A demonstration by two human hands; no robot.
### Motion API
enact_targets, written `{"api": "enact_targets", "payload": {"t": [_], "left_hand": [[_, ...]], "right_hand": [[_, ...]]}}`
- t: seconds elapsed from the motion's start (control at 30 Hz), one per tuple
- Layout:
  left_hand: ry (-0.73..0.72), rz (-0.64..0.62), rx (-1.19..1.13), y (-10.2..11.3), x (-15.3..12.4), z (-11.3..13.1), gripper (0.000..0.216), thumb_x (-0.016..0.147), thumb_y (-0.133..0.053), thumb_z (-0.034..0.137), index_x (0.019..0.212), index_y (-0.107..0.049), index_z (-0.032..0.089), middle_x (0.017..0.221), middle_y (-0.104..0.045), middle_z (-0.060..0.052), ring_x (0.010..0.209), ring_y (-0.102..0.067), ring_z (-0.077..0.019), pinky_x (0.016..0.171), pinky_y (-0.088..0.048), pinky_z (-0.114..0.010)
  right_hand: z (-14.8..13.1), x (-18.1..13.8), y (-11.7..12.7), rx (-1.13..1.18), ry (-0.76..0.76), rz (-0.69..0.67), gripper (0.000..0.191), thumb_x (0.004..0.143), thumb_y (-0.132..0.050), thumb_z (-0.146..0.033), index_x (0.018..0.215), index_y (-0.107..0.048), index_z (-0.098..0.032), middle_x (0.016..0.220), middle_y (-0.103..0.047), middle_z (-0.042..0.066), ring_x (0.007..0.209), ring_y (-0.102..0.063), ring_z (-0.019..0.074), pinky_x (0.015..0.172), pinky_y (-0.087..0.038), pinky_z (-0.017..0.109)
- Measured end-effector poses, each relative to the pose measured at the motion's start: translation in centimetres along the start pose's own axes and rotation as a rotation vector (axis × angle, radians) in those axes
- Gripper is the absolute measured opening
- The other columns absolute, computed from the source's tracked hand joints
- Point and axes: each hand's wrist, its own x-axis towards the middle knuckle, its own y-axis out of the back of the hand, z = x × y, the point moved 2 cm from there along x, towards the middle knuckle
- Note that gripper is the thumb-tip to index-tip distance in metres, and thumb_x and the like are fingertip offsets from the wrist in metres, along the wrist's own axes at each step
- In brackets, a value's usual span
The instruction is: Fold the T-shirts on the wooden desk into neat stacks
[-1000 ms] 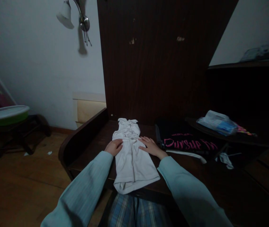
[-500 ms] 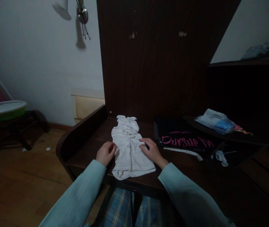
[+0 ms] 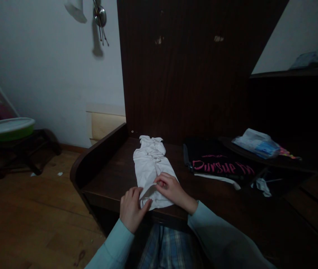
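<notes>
A white garment (image 3: 147,164) lies lengthwise on the dark wooden surface, its far part wrinkled and bunched and its near end by the front edge. My right hand (image 3: 171,190) is closed on a fold of the cloth, pinching it between thumb and fingers and lifting it slightly. At the lower left edge of the garment rests my left hand (image 3: 133,207), thumb and fingers apart and touching the fabric. A raised flap of cloth shows between the two hands.
Right of the garment lies a folded black cloth (image 3: 220,164) with pink lettering. Beyond it is a clear plastic packet (image 3: 256,144). A raised wooden side edge (image 3: 100,153) borders the left. A green basin (image 3: 10,129) stands on a stool (image 3: 36,149) farther left.
Both hands have come nearer the garment's front end. My right hand has moved down and left from its right edge and gripped a fold, lifting part of the cloth.
</notes>
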Motion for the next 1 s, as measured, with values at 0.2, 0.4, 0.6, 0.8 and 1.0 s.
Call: {"api": "enact_targets", "payload": {"t": [0.2, 0.4, 0.6, 0.8, 1.0], "left_hand": [[0.092, 0.109, 0.027, -0.1, 0.6, 1.9, 0.038, 0.073, -0.054, 0.034, 0.104, -0.049, 0.013, 0.089, -0.056, -0.008, 0.086, -0.057, -0.0236, 0.070, -0.044, -0.035], [0.096, 0.214, -0.079, 0.3, 0.2, 2.2, 0.035, 0.069, -0.050, 0.018, 0.103, -0.044, 0.016, 0.087, -0.051, -0.004, 0.074, -0.057, -0.0186, 0.061, -0.046, -0.030], [-0.125, 0.308, -0.132, 0.6, -1.8, -0.4, 0.023, 0.066, -0.044, 0.011, 0.086, -0.052, 0.018, 0.088, -0.052, -0.007, 0.083, -0.053, -0.0215, 0.071, -0.046, -0.035], [-0.373, 0.076, -0.120, 0.2, -2.3, -2.6, 0.057, 0.063, -0.041, 0.008, 0.119, -0.046, 0.016, 0.122, -0.050, -0.011, 0.113, -0.044, -0.0246, 0.090, -0.039, -0.041], [-0.484, -0.055, -0.135, -1.2, -2.1, -4.1, 0.054, 0.072, -0.038, 0.009, 0.124, -0.044, 0.020, 0.122, -0.054, -0.008, 0.115, -0.046, -0.0200, 0.095, -0.039, -0.036]], "right_hand": [[-2.8, 2.6, 0.6, 0.125, -0.003, 0.026, 0.009, 0.071, -0.052, -0.010, 0.075, -0.059, -0.016, 0.064, -0.055, -0.002, 0.060, -0.051, 0.0088, 0.058, -0.039, 0.019], [-3.6, 3.8, 1.3, 0.170, 0.054, 0.090, 0.010, 0.073, -0.051, -0.012, 0.076, -0.059, -0.016, 0.072, -0.061, -0.001, 0.068, -0.056, 0.0100, 0.066, -0.043, 0.020], [-0.3, 0.0, 0.6, 0.151, -0.078, -0.034, 0.007, 0.072, -0.051, -0.013, 0.073, -0.058, -0.016, 0.066, -0.060, -0.001, 0.063, -0.055, 0.0097, 0.060, -0.043, 0.020], [2.9, -4.8, 0.1, 0.078, -0.126, -0.181, 0.029, 0.067, -0.056, -0.010, 0.095, -0.056, -0.017, 0.080, -0.062, 0.001, 0.075, -0.058, 0.0123, 0.071, -0.045, 0.025], [3.8, -7.1, 2.5, -0.086, -0.030, -0.173, 0.028, 0.066, -0.065, -0.018, 0.093, -0.057, -0.018, 0.096, -0.059, 0.006, 0.093, -0.053, 0.0173, 0.082, -0.043, 0.031]]}}
